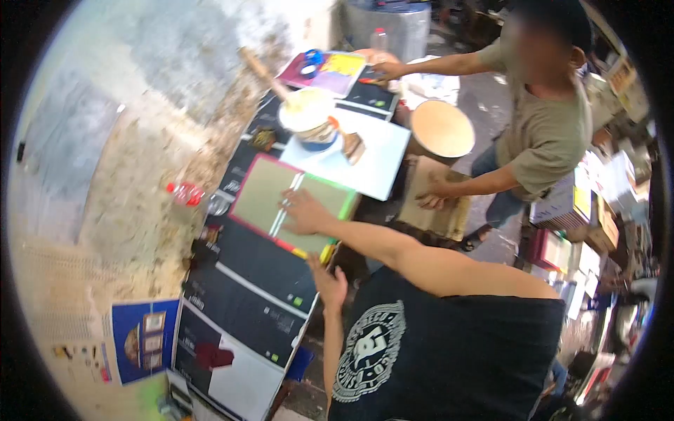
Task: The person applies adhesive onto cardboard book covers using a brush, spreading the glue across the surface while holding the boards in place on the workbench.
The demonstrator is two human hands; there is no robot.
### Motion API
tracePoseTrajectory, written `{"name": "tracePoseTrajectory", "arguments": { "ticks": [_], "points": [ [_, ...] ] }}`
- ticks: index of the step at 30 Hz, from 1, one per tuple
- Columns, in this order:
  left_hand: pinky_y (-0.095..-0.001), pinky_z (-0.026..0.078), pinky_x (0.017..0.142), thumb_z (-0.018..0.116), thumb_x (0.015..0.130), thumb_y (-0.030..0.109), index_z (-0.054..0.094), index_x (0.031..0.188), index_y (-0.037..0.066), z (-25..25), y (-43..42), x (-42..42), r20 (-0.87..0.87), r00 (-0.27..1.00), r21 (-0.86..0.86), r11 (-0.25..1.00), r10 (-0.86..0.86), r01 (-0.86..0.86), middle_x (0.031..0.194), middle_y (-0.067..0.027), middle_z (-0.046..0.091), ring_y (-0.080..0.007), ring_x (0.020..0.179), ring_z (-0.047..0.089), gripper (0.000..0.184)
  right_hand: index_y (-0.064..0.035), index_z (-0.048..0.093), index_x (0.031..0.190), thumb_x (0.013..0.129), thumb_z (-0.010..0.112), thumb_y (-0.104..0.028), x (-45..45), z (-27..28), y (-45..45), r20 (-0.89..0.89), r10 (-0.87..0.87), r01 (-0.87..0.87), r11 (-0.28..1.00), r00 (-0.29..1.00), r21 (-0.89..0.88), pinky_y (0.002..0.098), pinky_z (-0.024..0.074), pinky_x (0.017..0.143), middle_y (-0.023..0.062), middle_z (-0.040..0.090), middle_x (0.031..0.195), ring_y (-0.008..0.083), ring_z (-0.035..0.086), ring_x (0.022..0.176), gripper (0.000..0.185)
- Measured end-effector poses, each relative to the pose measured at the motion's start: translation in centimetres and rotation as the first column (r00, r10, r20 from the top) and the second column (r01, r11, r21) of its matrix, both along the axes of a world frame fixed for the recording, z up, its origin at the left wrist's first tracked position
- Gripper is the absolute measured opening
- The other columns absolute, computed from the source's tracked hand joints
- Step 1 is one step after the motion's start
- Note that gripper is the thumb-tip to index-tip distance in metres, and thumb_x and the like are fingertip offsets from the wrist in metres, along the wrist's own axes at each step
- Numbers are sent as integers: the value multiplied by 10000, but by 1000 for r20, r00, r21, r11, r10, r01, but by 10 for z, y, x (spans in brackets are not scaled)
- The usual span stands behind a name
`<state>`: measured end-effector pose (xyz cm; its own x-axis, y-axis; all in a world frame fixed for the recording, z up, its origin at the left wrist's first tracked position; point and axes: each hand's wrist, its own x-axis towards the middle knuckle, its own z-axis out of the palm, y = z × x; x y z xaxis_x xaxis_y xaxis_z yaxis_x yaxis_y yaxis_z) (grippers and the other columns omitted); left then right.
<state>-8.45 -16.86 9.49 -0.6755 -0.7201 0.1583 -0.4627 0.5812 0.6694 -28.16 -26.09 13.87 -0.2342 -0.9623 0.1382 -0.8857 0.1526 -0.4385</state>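
Fingers of your right hand [307,212] lie spread and flat on the grey cover [267,193], across the two white strips [298,181] down its middle. Your left hand [328,286] is at the cover's near edge, its fingertips by the yellow border and its thumb standing apart; you can't tell whether those fingertips press on the edge or only rest beside it.

The cover lies flat on the bench [256,263], bordered in pink, green, yellow and red. Its green side is close to the bench's edge on the co-worker's side, so you have little room there. Beyond its far edge a white sheet [385,163] comes right up to it, bearing the bucket [309,119] and a brush [353,149] beside that. Toward the wall [140,140], a clear bottle with a red cap [186,193] is just outside the pink border. Your widest open stretch is the dark bench top on the yellow side, reaching as far as a second white sheet [242,379] and a maroon piece [213,356].

Small pale print and green squares mark the dark top, too blurred for you to read. Your black shirt [449,344] shows a round white logo with a large "a"; its ring of lettering is unclear. Across from you, a co-worker [551,126] rests one hand on a cardboard piece [421,217].
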Motion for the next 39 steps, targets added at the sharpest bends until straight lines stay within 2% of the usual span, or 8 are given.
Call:
{"name": "tracePoseTrajectory", "arguments": {
  "ticks": [7, 19, 22, 26, 28, 30, 34, 39],
  "points": [
    [-468, 404, 1073, 602, 840, 72, 189, 1515, -30, -2, -1, -3, -109, 993, -4, 999, -45, 45, 1575, -289, 137, -455, 1432, 243, 797, -73, 436, 1439, 875, 530, -567, 1, -21, -5, -88, -28, 19, 995, 996, -97, 510, 199, 1182, 196, 327, 1544, 332, 292, 1444, 756],
    [-488, 328, 1137, 609, 893, 111, 190, 1517, -16, 11, 3, -6, -85, 996, 71, 997, 1, 5, 1573, -287, 154, -471, 1438, 218, 762, -91, 419, 1456, 877, 523, -572, 0, -23, -10, -104, -22, 16, 998, 994, -55, 510, 198, 1183, 174, 339, 1542, 332, 298, 1441, 760],
    [-449, 424, 1038, 625, 917, 163, 193, 1521, -13, 6, -3, -5, -67, 997, -48, 999, -23, 20, 1586, -272, 136, -441, 1430, 261, 763, -83, 510, 1396, 869, 526, -596, -3, -29, -12, -60, -20, 13, 994, 998, -109, 522, 183, 1184, 180, 352, 1533, 308, 288, 1449, 736],
    [-469, 350, 1111, 639, 934, 189, 258, 1488, -43, 24, 0, -8, -157, 988, 88, 996, 8, 6, 1549, -296, 218, -450, 1386, 338, 711, -42, 626, 1267, 845, 568, -637, -28, -15, -9, 277, 81, -51, 992, 958, -114, 485, 339, 1112, 237, 549, 1339, 341, 500, 1288, 731],
    [-462, 426, 1024, 662, 920, 191, 277, 1480, -42, 35, 2, -7, -167, 964, 212, 963, 205, -168, 1526, -283, 279, -424, 1277, 456, 718, -22, 656, 1216, 829, 616, -631, -58, 1, 8, 552, 71, -19, 995, 831, -100, 460, 424, 1051, 258, 636, 1206, 369, 603, 1164, 723],
    [-433, 522, 837, 738, 864, 228, 424, 1396, -59, 36, 0, -6, -176, 883, 254, 886, 436, -387, 1370, -262, 502, -345, 1018, 621, 681, -4, 643, 1222, 787, 703, -596, -90, 8, 33, 460, 60, 35, 980, 886, -195, 435, 490, 968, 265, 687, 1054, 406, 666, 1008, 737],
    [-428, 540, 753, 748, 798, 457, 717, 1029, 11, 58, -18, -10, 138, 911, 186, 893, 388, -409, 872, -164, 731, -347, 828, 705, 503, -16, 478, 1394, 614, 812, -639, -153, 16, 85, 218, -41, -6, 978, 975, 211, 433, 487, 986, 222, 623, 1255, 376, 611, 1140, 1053],
    [-454, 542, 763, 789, 753, 405, 752, 989, 81, 68, -31, -17, 435, 827, 109, 890, 357, -442, 913, -137, 740, -356, 845, 706, 402, -49, 659, 1209, 628, 858, -491, -162, 9, 98, 121, 42, -98, 852, 992, 514, 427, 540, 886, 154, 705, 1107, 340, 676, 1011, 757]
  ]
}}
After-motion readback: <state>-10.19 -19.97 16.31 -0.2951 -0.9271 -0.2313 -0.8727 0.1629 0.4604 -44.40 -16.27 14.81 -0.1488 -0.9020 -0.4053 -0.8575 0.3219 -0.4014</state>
